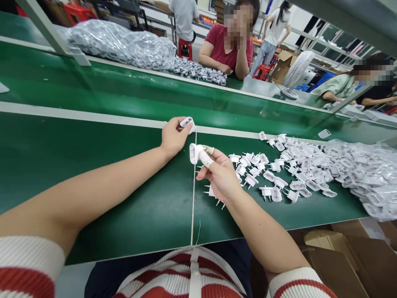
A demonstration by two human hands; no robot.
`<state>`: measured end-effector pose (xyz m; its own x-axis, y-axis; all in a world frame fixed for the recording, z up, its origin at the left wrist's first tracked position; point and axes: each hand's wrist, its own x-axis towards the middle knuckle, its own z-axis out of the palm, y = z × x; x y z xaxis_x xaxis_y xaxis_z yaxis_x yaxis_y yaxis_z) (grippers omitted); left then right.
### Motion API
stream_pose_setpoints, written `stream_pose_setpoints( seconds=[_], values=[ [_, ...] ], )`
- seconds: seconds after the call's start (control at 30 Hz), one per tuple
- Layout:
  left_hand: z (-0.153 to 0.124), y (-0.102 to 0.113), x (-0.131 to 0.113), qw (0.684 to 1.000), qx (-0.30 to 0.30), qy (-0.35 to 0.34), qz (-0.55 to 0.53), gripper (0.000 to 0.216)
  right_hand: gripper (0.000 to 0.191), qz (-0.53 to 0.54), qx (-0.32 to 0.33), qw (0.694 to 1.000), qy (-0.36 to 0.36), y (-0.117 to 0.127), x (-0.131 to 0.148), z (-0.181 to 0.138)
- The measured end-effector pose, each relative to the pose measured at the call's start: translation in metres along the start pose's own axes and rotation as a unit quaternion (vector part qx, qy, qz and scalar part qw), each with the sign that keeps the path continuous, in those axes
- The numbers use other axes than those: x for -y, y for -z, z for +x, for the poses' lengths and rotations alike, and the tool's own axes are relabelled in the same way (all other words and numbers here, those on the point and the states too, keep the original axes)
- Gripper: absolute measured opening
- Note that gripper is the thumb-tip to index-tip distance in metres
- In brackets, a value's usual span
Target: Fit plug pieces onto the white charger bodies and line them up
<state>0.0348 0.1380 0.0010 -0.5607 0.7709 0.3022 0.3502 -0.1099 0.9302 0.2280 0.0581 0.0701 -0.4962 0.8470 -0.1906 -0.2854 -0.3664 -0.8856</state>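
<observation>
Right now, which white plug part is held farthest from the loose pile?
The plug part in the left hand, up at the white divider strip. The right hand holds a second part nearer the pile; all others lie on the green table.

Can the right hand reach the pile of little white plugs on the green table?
Probably yes: the pile of white plugs lies loose on the green table right beside the right hand, with nothing between. That hand holds one white plug, though.

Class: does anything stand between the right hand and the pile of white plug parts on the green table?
Nothing visible does. The right hand, holding one plug part, is beside the pile on the green table; the nearest pieces almost touch it.
</observation>
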Motion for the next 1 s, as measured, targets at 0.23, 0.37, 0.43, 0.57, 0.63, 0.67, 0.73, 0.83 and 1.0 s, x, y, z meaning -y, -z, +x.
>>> stream_pose_setpoints(
  seconds=[0.23, 0.37, 0.43, 0.57, 0.63, 0.67, 0.73, 0.83, 1.0],
  values=[
    [-0.103, 0.070, -0.023, 0.990, 0.131, 0.039, -0.022, 0.052, 0.023, 0.032, 0.040, 0.998, 0.029, 0.001, 0.000, 0.007],
    [-0.123, 0.087, -0.033, 0.983, 0.177, 0.040, -0.002, 0.050, 0.025, -0.065, 0.062, 0.995, 0.040, 0.004, -0.001, 0.007],
    [-0.122, 0.089, -0.034, 0.978, 0.209, 0.025, 0.012, 0.050, 0.024, -0.188, 0.047, 0.975, 0.105, 0.006, -0.002, 0.005],
    [-0.113, 0.094, -0.029, 0.967, 0.252, -0.024, 0.032, 0.060, 0.018, -0.492, 0.040, 0.801, 0.339, 0.009, -0.001, 0.002],
    [-0.109, 0.097, -0.026, 0.961, 0.270, -0.038, 0.035, 0.051, 0.023, -0.575, 0.062, 0.714, 0.394, 0.011, -0.002, 0.001],
    [-0.107, 0.098, -0.026, 0.958, 0.280, -0.041, 0.036, 0.045, 0.025, -0.594, 0.070, 0.692, 0.405, 0.011, -0.003, 0.001],
    [-0.105, 0.101, -0.027, 0.954, 0.296, -0.042, 0.034, 0.037, 0.027, -0.607, 0.087, 0.674, 0.411, 0.010, -0.005, 0.001],
    [-0.104, 0.103, -0.029, 0.949, 0.312, -0.041, 0.019, 0.032, 0.022, -0.623, 0.123, 0.660, 0.402, 0.007, -0.008, 0.003],
    [-0.103, 0.103, -0.025, 0.948, 0.315, -0.032, 0.007, 0.024, 0.020, -0.654, 0.142, 0.647, 0.365, 0.001, -0.008, 0.003]
  ],
)
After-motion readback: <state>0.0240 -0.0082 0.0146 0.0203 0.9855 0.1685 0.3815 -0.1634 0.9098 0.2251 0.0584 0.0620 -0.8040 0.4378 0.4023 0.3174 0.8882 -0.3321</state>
